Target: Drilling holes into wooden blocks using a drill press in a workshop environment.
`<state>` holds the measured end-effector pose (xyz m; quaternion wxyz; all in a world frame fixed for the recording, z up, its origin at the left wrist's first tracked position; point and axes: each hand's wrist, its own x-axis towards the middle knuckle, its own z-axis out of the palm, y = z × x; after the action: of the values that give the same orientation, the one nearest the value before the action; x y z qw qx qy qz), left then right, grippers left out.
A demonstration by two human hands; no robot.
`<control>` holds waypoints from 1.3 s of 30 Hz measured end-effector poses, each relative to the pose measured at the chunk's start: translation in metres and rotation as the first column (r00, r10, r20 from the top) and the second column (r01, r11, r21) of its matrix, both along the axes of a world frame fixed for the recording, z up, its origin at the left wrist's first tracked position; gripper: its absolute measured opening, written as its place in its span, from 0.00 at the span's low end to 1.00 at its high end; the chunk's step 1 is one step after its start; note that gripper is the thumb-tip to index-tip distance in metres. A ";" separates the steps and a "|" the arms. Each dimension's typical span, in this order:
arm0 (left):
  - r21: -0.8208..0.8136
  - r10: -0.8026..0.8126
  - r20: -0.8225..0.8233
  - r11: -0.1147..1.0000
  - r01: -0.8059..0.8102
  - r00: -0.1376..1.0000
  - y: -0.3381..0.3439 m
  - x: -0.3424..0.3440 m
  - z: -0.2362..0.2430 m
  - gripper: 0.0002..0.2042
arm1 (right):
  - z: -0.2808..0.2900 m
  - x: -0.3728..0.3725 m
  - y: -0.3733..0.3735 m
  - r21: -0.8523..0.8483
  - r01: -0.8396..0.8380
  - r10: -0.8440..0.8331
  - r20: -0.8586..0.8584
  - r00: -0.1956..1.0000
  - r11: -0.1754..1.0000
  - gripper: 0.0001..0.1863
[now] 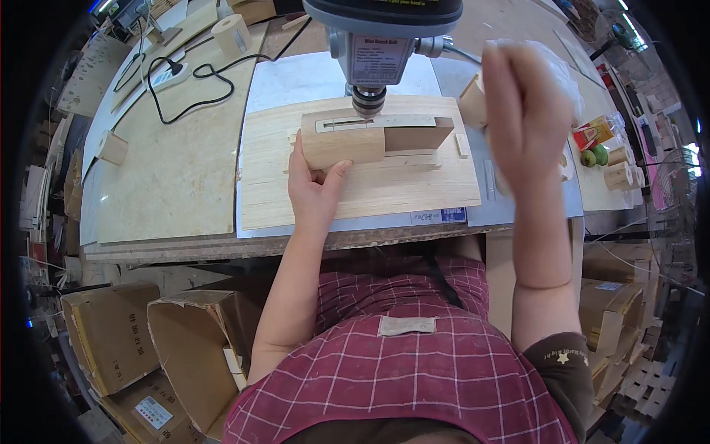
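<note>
A small bench drill (pixel 372 58) stands over the table, its metal chuck (pixel 368 101) pointing down. Below the chuck, a rounded pale wooden piece (pixel 347 148) lies on a flat wooden board (pixel 384 185). A light strip with a narrow slot (pixel 403 121) runs along its top, and a darker brown inner face shows at its right end. My left hand (pixel 314 189) is closed on the left part of this piece, thumb in front. Raised to the right of the drill is my right hand (pixel 529 118), blurred by motion; whether it holds anything cannot be seen.
Wooden cylinders (pixel 112 147) stand at left, at back and at right. A black cable (pixel 185 115) loops over the left side to a white power strip (pixel 168 74). Green fruit (pixel 594 156) and a red-yellow packet (pixel 594 133) lie at right. Cardboard boxes (pixel 118 333) sit below left.
</note>
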<state>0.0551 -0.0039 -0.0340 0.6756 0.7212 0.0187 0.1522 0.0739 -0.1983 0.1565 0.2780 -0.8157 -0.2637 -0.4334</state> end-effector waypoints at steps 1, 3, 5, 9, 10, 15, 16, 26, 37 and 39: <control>-0.004 -0.004 0.008 1.000 0.004 1.000 -0.001 0.000 0.002 0.37 | 0.015 0.013 -0.004 -0.062 0.053 -0.051 0.037 0.998 0.997 0.04; -0.002 0.008 0.012 1.000 -0.008 1.000 0.002 -0.001 0.001 0.37 | 0.039 0.038 -0.001 -0.118 0.092 -0.084 0.072 0.994 0.989 0.05; 0.002 -0.016 0.013 1.000 0.016 1.000 -0.003 0.002 0.006 0.36 | 0.069 0.049 0.006 -0.009 0.051 -0.052 -0.110 0.993 0.999 0.17; -0.058 -0.038 0.005 0.998 0.038 0.999 -0.002 0.000 0.010 0.36 | 0.073 0.097 -0.004 -0.123 0.091 -0.114 -0.193 0.975 0.988 0.18; -0.047 -0.029 -0.016 0.998 0.028 0.999 -0.002 -0.001 0.010 0.36 | 0.073 0.101 -0.005 -0.178 0.083 -0.118 -0.199 0.973 0.981 0.19; 0.040 -0.021 -0.034 0.999 0.022 0.999 -0.011 0.003 0.004 0.37 | 0.074 0.094 0.000 -0.171 0.071 -0.111 -0.241 0.964 0.983 0.20; 0.052 -0.019 -0.006 0.998 0.019 1.000 -0.018 0.004 0.002 0.37 | 0.074 0.092 0.001 -0.176 0.097 -0.138 -0.240 0.961 0.980 0.20; 0.092 -0.023 0.036 0.996 0.020 0.999 -0.033 0.004 0.003 0.40 | 0.073 0.069 0.004 -0.063 0.015 -0.026 -0.177 0.984 0.998 0.18; 0.093 -0.006 0.042 0.996 0.002 0.999 -0.033 0.004 0.000 0.41 | 0.022 0.022 -0.014 0.064 -0.164 0.170 -0.112 0.979 0.984 0.07; 0.081 -0.013 0.044 0.997 0.009 0.999 -0.034 0.004 0.001 0.41 | 0.014 0.009 -0.016 0.066 -0.186 0.195 -0.180 0.964 0.980 0.06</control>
<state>0.0592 -0.0375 -0.0334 0.6470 0.7443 -0.0066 0.1653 0.0828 -0.2147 0.1706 0.3614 -0.8165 -0.3031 -0.3329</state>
